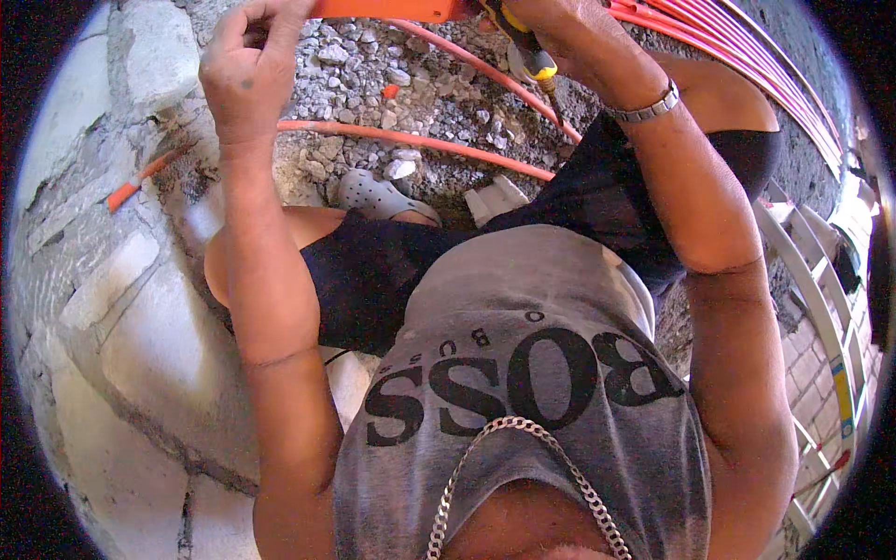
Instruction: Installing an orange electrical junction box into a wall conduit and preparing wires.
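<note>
A flat-faced orange piece [381,9] crosses the top edge of the picture, most of it cut off. My left hand [250,65] is closed at its left end, thumb and fingers bent together there. On its right side my right hand [567,28] is wrapped round a tool with a black-and-yellow handle [525,45]. The handle slants down, and its working end is out of sight. A short brass-coloured part [551,91] shows just below the handle's yellow end; whether it belongs to the tool I cannot tell.
Orange conduits [420,143] cross the gravel [350,79] beneath my hands. A bundle of red-orange tubes [737,51] runs at the upper right. Broken stone wall [121,271] stands on the left. On the right lies a metal ladder [821,271]. My grey clog [378,194] rests on the ground.
</note>
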### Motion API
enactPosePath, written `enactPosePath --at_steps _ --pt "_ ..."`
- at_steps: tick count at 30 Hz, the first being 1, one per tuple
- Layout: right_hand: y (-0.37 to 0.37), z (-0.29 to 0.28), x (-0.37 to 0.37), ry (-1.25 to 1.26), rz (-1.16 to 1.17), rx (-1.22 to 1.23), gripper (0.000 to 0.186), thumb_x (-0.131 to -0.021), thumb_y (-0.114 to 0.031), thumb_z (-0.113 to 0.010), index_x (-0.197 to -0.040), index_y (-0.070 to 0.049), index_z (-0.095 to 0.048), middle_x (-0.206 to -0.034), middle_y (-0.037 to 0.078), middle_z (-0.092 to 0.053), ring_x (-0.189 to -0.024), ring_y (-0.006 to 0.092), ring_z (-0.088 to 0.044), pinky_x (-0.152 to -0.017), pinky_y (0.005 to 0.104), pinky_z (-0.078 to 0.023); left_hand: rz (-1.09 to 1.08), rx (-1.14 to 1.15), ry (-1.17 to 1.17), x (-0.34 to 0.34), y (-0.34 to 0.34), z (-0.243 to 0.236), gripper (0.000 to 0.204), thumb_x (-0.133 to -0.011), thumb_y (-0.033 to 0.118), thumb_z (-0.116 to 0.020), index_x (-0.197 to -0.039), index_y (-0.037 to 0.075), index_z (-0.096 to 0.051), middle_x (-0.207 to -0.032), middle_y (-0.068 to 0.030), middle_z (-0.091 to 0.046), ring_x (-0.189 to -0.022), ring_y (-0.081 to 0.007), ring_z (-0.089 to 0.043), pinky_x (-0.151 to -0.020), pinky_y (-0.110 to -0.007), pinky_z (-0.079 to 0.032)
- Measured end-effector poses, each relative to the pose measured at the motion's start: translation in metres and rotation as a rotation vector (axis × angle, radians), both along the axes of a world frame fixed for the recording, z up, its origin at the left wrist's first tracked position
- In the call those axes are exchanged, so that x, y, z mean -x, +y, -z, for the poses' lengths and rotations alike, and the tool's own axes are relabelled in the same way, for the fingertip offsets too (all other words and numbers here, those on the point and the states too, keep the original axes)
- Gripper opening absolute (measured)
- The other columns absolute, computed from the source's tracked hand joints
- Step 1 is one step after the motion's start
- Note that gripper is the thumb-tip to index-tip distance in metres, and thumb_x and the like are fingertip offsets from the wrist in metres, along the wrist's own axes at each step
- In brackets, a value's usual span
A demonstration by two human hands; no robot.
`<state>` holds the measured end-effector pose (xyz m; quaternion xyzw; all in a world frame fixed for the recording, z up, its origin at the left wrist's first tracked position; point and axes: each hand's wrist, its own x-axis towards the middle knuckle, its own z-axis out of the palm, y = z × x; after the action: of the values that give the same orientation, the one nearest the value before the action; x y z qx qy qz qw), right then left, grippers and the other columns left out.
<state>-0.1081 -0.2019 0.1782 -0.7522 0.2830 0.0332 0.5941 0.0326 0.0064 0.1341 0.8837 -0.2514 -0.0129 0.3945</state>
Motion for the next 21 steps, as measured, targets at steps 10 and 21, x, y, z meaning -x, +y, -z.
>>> enactPosePath --at_steps 10,21 --pt "0.005 -0.006 -0.001 -0.021 0.032 0.056 0.064 -0.081 -0.057 -0.061 -0.093 0.006 -0.064 -0.073 0.007 -0.059 -0.063 0.0135 -0.053 -0.054 0.0285 -0.041 -0.047 -0.131 -0.078 0.002 0.004 -0.005 0.026 -0.080 0.029 -0.072 -0.091 0.005 -0.070 -0.081 -0.0065 -0.070 -0.072 -0.0109 -0.064 -0.067 -0.026 -0.050" --pt "0.000 0.005 0.000 -0.023 -0.009 0.091 0.075 -0.077 -0.065 -0.058 -0.095 0.008 -0.063 -0.078 0.011 -0.062 -0.069 0.0171 -0.058 -0.060 0.0310 -0.045 0.050 -0.051 -0.125 0.000 0.006 -0.001 0.031 -0.084 0.034 -0.067 -0.091 0.004 -0.067 -0.078 -0.0088 -0.067 -0.070 -0.0141 -0.063 -0.067 -0.027 -0.049"
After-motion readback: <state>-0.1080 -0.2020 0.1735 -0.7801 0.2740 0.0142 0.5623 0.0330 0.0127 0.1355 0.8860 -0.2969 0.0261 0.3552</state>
